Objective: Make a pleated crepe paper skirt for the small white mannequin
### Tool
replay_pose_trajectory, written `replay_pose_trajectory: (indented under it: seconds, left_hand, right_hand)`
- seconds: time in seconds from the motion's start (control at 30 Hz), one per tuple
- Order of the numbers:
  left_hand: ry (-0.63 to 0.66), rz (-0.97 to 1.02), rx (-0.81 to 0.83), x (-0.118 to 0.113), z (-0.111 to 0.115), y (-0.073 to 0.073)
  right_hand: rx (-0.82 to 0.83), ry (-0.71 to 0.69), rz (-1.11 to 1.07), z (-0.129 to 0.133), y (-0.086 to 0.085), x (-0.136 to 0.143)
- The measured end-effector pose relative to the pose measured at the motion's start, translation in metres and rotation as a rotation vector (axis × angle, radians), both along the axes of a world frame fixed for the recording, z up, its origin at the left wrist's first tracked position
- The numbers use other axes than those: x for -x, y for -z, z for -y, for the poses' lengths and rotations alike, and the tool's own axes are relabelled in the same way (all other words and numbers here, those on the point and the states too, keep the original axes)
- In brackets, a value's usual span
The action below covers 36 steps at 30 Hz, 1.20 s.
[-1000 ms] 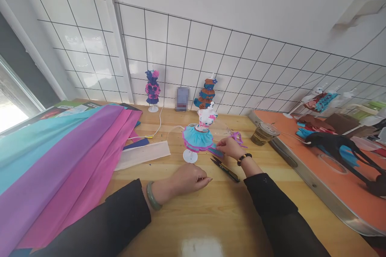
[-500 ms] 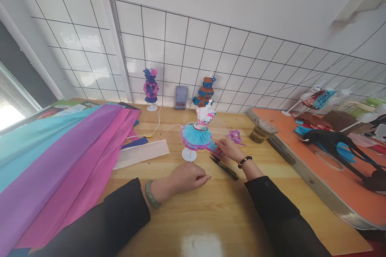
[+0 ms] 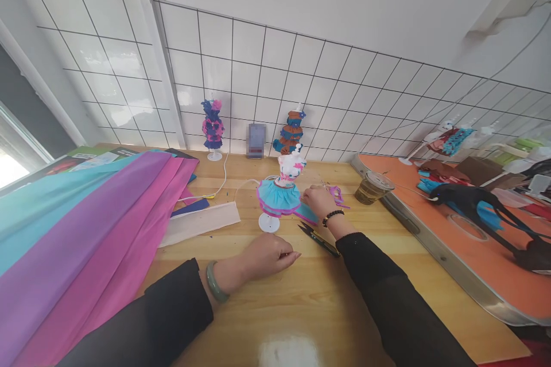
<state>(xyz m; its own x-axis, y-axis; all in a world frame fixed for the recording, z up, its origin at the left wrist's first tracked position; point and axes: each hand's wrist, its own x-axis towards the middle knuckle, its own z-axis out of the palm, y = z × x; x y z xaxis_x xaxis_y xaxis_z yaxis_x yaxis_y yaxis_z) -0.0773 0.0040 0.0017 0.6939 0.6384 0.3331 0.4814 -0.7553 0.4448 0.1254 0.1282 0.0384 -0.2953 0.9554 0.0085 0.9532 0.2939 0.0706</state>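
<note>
A small dress form (image 3: 293, 165) with a white and pink top wears a turquoise ruffled skirt (image 3: 279, 196) edged in purple. It stands upright on a round white base (image 3: 269, 222). Just right of the skirt is my right hand (image 3: 319, 200), fingers curled closed; what is in them is hidden. Beneath that hand lies a turquoise strip (image 3: 306, 214) with purple edging. Black thread snips (image 3: 319, 239) rest beside its wrist. My left hand (image 3: 269, 253) lies on the table in front of the base, thumb and fingers pressed together, and I cannot see anything between them.
Layered coloured fabric (image 3: 86, 235) covers the left side, with a pale strip (image 3: 202, 222) beside it. Two dressed forms, one blue-pink (image 3: 213, 126) and one brown-teal (image 3: 291, 132), stand by the wall. A cup (image 3: 373, 188) and purple scraps (image 3: 338, 195) are right, near an orange surface (image 3: 422, 206).
My right hand has moved up and to the left, closer to the skirt. My left hand has stayed in nearly the same place. The view has shifted slightly.
</note>
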Motion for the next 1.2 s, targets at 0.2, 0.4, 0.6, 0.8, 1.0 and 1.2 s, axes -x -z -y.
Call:
replay_pose_trajectory:
  seconds: [0.2, 0.4, 0.6, 0.8, 1.0, 1.2]
  left_hand:
    - [0.009, 0.002, 0.009, -0.001, 0.000, 0.000]
    - [-0.001, -0.009, 0.023, 0.000, 0.000, -0.003]
    - [0.007, -0.003, 0.036, 0.000, 0.000, 0.001]
    - [-0.003, -0.002, 0.045, 0.000, -0.001, 0.003]
    - [0.002, 0.001, 0.050, 0.000, -0.001, 0.001]
    - [0.005, 0.001, 0.052, -0.001, 0.000, 0.000]
  right_hand:
    - [0.015, 0.002, 0.101, -0.002, 0.002, 0.005]
    - [-0.003, -0.004, 0.179, -0.001, -0.001, 0.003]
    - [-0.028, -0.015, 0.219, 0.001, -0.002, -0.005]
    - [-0.014, 0.010, 0.237, 0.000, 0.008, -0.005]
    - [-0.021, 0.002, 0.246, -0.003, 0.014, -0.006]
    - [-0.047, -0.041, 0.232, -0.002, 0.010, -0.013]
